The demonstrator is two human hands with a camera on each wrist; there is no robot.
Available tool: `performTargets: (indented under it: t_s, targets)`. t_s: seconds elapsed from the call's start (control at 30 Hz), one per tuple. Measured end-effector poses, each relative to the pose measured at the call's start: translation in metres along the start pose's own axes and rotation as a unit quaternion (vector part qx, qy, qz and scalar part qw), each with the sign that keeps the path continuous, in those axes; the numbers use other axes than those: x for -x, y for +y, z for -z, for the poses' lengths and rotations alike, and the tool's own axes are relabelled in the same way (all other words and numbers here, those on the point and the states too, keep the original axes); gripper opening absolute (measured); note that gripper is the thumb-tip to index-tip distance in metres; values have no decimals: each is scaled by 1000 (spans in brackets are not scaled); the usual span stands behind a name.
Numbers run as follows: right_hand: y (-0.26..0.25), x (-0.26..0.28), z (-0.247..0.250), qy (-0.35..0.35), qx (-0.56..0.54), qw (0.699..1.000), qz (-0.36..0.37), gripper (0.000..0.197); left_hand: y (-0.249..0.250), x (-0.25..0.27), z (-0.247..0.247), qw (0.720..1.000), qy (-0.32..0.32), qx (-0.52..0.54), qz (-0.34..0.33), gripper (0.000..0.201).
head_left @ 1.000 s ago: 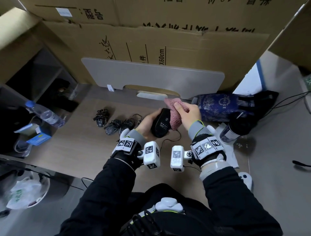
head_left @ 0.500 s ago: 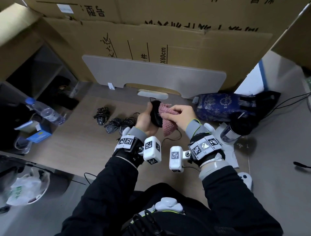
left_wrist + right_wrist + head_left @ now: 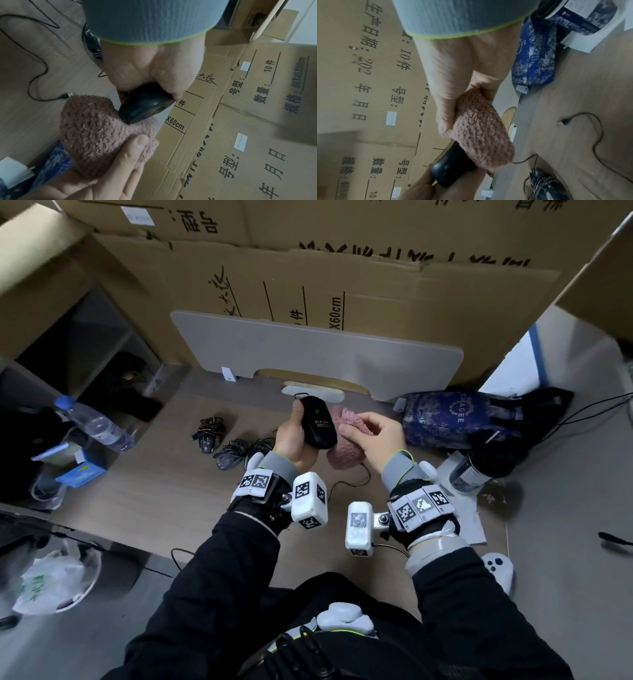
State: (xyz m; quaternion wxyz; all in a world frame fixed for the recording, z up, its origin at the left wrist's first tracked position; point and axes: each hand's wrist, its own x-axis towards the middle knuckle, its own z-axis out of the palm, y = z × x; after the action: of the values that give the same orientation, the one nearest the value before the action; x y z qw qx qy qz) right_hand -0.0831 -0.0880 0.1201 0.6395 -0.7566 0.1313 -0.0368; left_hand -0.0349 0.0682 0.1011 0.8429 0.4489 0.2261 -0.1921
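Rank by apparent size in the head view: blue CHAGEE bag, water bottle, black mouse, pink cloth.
1. blue CHAGEE bag
2. water bottle
3. black mouse and pink cloth: they look alike, and the right hand hides part of the cloth, so I am not ranking these two.

Head view above, wrist views close.
We find the head camera facing down at the desk (image 3: 137, 491); both wrist cameras share mouse (image 3: 144, 104) and cloth (image 3: 96, 124).
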Motion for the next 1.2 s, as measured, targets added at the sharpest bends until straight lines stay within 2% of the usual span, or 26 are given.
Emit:
performTargets:
  t_s: [0.07,0.13,0.3,0.43,0.53,0.67,0.87,0.97,1.1,1.2]
  targets:
    - [-10,2,-1,-18,-17,1000,13,14,1,1,0,1000,-15,-15,10,65]
    - [-21,2,-3,-70,5,998,4,19,-2,3,1,999,-36,-21,22,66]
    - [-21,2,-7,-169,83,982,-4,29,-2,5,4,999,-16,-20,42,74]
    - [-17,3,-11,-133,103,986,-12,34,-4,13,0,998,33,-26,50,57]
    - [-16,1,-13,-123,88,988,-18,35,-10,16,-1,996,-4,-42,74,53]
    - [-7,-1,-14,-97,49,994,-21,27,-7,19,-1,997,-13,-24,68,55]
    - [-17,-1,-8,-175,61,983,1,18,3,13,-4,996,52,30,61,62]
    - [-17,-2,-7,-173,74,982,13,18,-1,21,-9,997,25,22,72,61]
    - [-7,-6,-10,-83,64,995,2,18,-9,31,-17,989,-71,19,126,38]
    - [0,-8,-9,-23,49,998,-11,13,-6,36,-15,988,-95,-3,120,40]
